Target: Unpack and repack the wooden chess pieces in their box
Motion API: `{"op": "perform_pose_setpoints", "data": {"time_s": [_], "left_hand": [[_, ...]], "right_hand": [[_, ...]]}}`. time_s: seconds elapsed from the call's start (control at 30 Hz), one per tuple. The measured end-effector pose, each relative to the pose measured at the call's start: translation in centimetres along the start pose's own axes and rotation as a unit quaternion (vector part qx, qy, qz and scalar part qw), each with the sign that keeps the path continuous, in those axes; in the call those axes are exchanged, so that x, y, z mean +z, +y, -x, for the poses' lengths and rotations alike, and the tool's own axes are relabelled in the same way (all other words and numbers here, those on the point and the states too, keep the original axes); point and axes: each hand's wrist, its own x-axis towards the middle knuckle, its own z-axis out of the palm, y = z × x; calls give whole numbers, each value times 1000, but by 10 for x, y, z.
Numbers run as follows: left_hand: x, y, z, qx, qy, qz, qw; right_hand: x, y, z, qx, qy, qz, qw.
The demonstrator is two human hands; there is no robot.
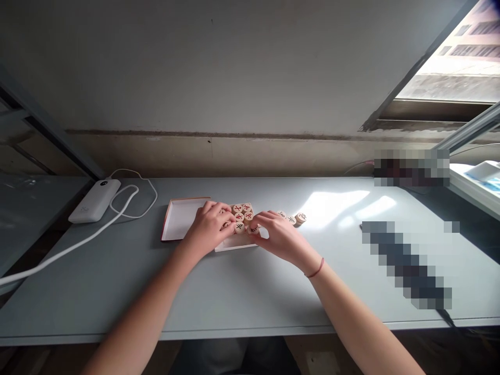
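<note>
Round wooden Chinese chess pieces (239, 216) with red and dark characters lie packed in a shallow white box (236, 243). My left hand (211, 225) curves over the box's left side, its fingers and thumb around pieces there and partly hiding them. At the box's right front, my right hand (279, 235) pinches a Chinese chess piece (253, 229) between thumb and fingers. Just beyond my right hand, several more pieces (300, 217) stand on the desk, partly covered by its knuckles. The open box lid (183, 221) lies to the left, inside up, beside my left hand.
A white power bank (95, 201) with a white cable (89, 239) sits at the left of the grey desk (250, 297). Pixelated dark objects (406, 265) are at the right. A wall rises behind, and a window (461, 57) lets in bright light.
</note>
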Motion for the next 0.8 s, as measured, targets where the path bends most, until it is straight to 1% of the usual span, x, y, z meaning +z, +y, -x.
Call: {"op": "perform_pose_setpoints", "data": {"time_s": [0.07,0.17,0.3,0.4,0.5,0.63,0.7,0.8], "left_hand": [[-5,-6,-1,-7,-9,5,1000],[-9,-10,-1,-10,-14,15,1000],[-7,-8,-1,-3,-29,22,999],[-3,-8,0,5,-38,27,999],[-3,-9,0,9,-34,28,999],[-7,-8,0,10,-27,24,999],[-9,-7,0,9,-24,22,999],[-12,-5,0,13,-20,23,999]], "right_hand": [[1,-2,0,-2,-9,22,1000],[0,-3,-1,3,-10,26,1000],[0,-4,-2,17,-20,27,999],[2,-3,-4,37,-19,52,998],[1,3,-5,39,-6,64,997],[-7,18,-3,45,9,29,999],[-10,23,-2,48,1,37,998],[-9,22,-3,45,-33,72,996]]}}
